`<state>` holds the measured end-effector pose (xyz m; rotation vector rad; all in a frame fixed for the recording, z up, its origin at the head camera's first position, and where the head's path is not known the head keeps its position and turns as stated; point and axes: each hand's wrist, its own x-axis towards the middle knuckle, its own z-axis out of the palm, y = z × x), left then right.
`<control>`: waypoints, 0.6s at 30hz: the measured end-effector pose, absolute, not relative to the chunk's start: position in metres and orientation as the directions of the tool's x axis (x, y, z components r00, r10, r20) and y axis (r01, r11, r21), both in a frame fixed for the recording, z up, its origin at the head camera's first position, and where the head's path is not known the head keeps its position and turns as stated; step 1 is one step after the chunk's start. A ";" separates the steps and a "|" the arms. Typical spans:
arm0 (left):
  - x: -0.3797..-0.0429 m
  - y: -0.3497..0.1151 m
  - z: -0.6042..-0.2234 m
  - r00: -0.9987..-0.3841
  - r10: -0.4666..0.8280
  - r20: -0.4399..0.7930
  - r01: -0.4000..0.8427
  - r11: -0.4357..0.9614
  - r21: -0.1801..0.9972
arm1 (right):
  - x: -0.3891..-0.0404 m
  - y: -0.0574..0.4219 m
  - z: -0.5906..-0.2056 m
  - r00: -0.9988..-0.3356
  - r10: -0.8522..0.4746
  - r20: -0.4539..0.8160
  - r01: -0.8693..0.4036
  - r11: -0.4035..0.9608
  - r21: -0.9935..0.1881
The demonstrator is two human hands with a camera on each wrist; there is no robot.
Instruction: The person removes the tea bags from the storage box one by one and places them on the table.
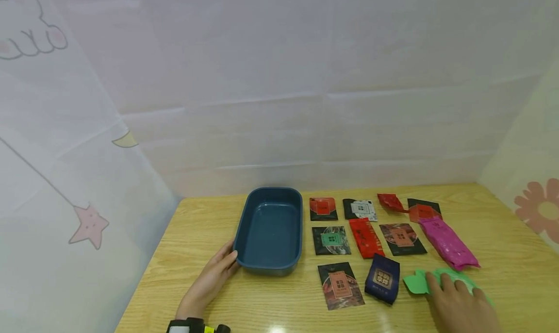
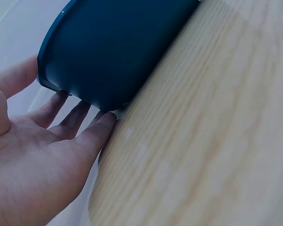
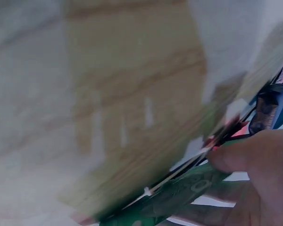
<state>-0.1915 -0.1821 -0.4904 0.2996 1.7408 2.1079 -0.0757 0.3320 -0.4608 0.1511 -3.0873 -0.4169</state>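
Observation:
At the middle left of the table stands a dark blue rectangular tray (image 1: 272,233). My left hand (image 1: 211,277) is at its near left corner, thumb at the rim; in the left wrist view the fingers (image 2: 80,113) reach out loosely against the outer wall. On the right, my right hand (image 1: 465,306) grips a bright green packet (image 1: 417,282) from above. Thumb and fingers pinch the packet (image 3: 174,195) in the right wrist view, while the hand covers much of it in the head view. Nearest to that hand are a magenta packet (image 1: 447,243) and a navy packet (image 1: 383,278).
Flat sachets with labels, among them a green-labelled one (image 1: 331,240) and a pink-labelled one (image 1: 340,285), lie right of the tray. Among them are a red packet (image 1: 366,238) and a crumpled red one (image 1: 391,202). Pale printed sheets (image 1: 262,105) enclose the wooden table (image 1: 174,255).

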 end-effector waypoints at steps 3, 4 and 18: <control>-0.191 -0.181 -0.489 -0.901 0.427 -0.080 -0.158 -0.150 0.976 | -0.078 0.332 -0.464 -0.996 -0.078 0.050 -0.063 0.969 0.238; -0.191 -0.181 -0.489 -0.900 0.428 -0.079 -0.157 -0.149 0.976 | -0.078 0.332 -0.465 -0.996 -0.066 0.062 -0.051 0.973 0.226; -0.186 -0.183 -0.475 -0.924 0.363 -0.121 -0.163 -0.087 0.983 | -0.080 0.332 -0.457 -0.995 -0.071 0.074 -0.059 0.986 0.156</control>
